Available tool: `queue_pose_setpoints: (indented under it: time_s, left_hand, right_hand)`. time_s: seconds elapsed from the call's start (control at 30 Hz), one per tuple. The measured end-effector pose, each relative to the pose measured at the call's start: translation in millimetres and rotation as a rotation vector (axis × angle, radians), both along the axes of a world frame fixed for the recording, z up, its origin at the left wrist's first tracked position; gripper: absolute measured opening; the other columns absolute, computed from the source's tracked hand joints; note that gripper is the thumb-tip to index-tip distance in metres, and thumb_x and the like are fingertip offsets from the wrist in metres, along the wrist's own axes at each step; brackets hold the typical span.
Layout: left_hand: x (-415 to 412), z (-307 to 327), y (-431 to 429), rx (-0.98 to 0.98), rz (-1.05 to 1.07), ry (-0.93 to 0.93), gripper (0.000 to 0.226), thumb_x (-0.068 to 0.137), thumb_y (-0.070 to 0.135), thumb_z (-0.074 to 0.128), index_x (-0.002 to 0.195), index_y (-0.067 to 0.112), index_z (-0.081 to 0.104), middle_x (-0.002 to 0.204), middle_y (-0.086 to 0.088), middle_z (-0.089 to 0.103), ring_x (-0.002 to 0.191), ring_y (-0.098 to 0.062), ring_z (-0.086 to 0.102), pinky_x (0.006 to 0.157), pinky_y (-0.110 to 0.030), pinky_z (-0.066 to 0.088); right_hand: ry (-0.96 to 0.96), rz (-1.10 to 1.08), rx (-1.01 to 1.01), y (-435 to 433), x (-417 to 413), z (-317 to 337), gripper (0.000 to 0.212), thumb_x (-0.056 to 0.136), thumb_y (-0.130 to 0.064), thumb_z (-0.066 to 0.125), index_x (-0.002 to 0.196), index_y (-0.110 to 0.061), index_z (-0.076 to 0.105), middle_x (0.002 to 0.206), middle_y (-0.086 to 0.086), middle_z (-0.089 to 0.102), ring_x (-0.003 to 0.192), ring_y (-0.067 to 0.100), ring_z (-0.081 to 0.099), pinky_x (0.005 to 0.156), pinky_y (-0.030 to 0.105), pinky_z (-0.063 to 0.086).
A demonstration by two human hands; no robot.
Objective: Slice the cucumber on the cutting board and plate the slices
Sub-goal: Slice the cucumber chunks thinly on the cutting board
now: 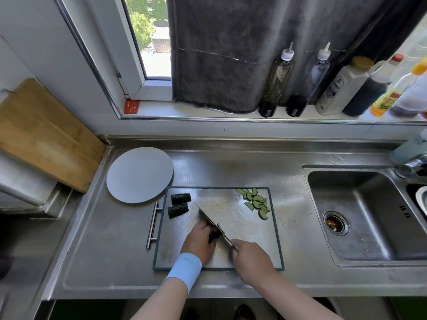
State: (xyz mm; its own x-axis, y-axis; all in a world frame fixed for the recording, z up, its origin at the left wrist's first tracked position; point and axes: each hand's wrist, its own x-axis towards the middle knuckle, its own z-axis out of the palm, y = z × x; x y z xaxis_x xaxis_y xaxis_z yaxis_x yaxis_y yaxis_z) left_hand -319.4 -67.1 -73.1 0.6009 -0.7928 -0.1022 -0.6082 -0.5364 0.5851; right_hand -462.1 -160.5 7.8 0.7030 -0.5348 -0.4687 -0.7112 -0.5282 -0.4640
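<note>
My left grip (201, 241) curls over a dark cucumber piece (213, 235) on the cutting board (249, 232). My right grip (251, 258) clenches the handle of the knife (208, 219), with the blade against that piece. 2 uncut chunks (181, 198) lie at the board's far left and a pile of slices (255, 202) at its far right. The plate (139, 174) sits on the table (104, 250) by the board's far-left corner.

A pale blue wristband (184, 267) sits behind the left hand (200, 241); both forearms (290, 294) are bare.
</note>
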Motion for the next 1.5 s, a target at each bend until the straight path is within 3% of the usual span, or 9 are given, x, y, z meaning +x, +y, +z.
queue_pose_setpoints:
  time_s: [0.17, 0.3, 0.53, 0.97, 1.1, 1.23, 1.5]
  left_hand:
    - [0.7, -0.5, 0.5, -0.007, -0.01, -0.008, 0.024, 0.082, 0.026, 0.062, 0.106, 0.023, 0.064, 0.113, 0.006, 0.057, 0.102, -0.013, 0.053, 0.083, -0.018, 0.041]
    - [0.2, -2.2, 0.7, -0.019, -0.002, 0.009, 0.023, 0.081, 0.025, 0.063, 0.104, 0.022, 0.065, 0.109, 0.005, 0.057, 0.1, -0.014, 0.055, 0.083, -0.023, 0.046]
    - [-0.9, -2.9, 0.7, -0.025, 0.024, 0.033, 0.024, 0.083, 0.028, 0.062, 0.106, 0.025, 0.065, 0.114, 0.005, 0.056, 0.101, -0.015, 0.056, 0.084, -0.016, 0.04]
    - [-0.2, -5.8, 1.7, -0.046, 0.016, 0.027, 0.022, 0.082, 0.027, 0.063, 0.104, 0.023, 0.066, 0.112, 0.005, 0.057, 0.1, -0.013, 0.056, 0.083, -0.019, 0.044]
    - [0.2, -5.5, 2.0, -0.051, 0.004, 0.024, 0.021, 0.082, 0.026, 0.062, 0.103, 0.024, 0.065, 0.107, 0.007, 0.057, 0.098, -0.011, 0.055, 0.082, -0.021, 0.046]
    - [-0.5, -5.3, 2.6, -0.062, 0.014, 0.029, 0.02, 0.081, 0.025, 0.063, 0.101, 0.024, 0.064, 0.106, 0.007, 0.057, 0.096, -0.011, 0.055, 0.08, -0.019, 0.045]
    - [-1.1, -5.3, 2.9, -0.082, 0.024, 0.028, 0.02, 0.083, 0.026, 0.063, 0.103, 0.023, 0.066, 0.107, 0.005, 0.058, 0.098, -0.012, 0.056, 0.083, -0.019, 0.044]
  right_hand:
    - [-0.019, -0.033, 0.04, -2.2, 6.2, -5.7, 0.028, 0.099, -0.025, 0.037, 0.104, -0.026, 0.065, 0.094, 0.001, 0.069, 0.084, 0.023, 0.06, 0.07, 0.032, 0.047]
    - [-0.034, -0.016, 0.017, -0.9, 5.9, -7.0, 0.028, 0.1, -0.027, 0.036, 0.101, -0.028, 0.064, 0.091, -0.001, 0.069, 0.078, 0.019, 0.056, 0.065, 0.031, 0.043]
    - [-0.067, -0.007, -0.039, 7.6, -6.3, 0.7, 0.024, 0.099, -0.028, 0.035, 0.097, -0.03, 0.059, 0.081, -0.005, 0.065, 0.07, 0.016, 0.053, 0.055, 0.029, 0.036]
    - [-0.003, -0.019, 0.024, 1.4, 2.2, -3.9, 0.025, 0.099, -0.027, 0.037, 0.085, -0.026, 0.058, 0.078, -0.004, 0.062, 0.071, 0.018, 0.054, 0.053, 0.029, 0.035]
    - [-0.012, -0.033, 0.056, -1.9, 7.7, -8.3, 0.027, 0.099, -0.026, 0.038, 0.099, -0.027, 0.065, 0.092, 0.0, 0.068, 0.077, 0.018, 0.054, 0.068, 0.032, 0.046]
    - [-0.022, -0.038, 0.051, -1.1, 7.2, -10.0, 0.027, 0.099, -0.026, 0.038, 0.102, -0.028, 0.065, 0.095, 0.0, 0.07, 0.081, 0.02, 0.058, 0.072, 0.033, 0.049]
    - [-0.053, -0.042, 0.026, 4.8, 2.1, -3.6, 0.025, 0.1, -0.031, 0.037, 0.097, -0.032, 0.062, 0.079, -0.01, 0.06, 0.075, 0.018, 0.057, 0.059, 0.03, 0.04]
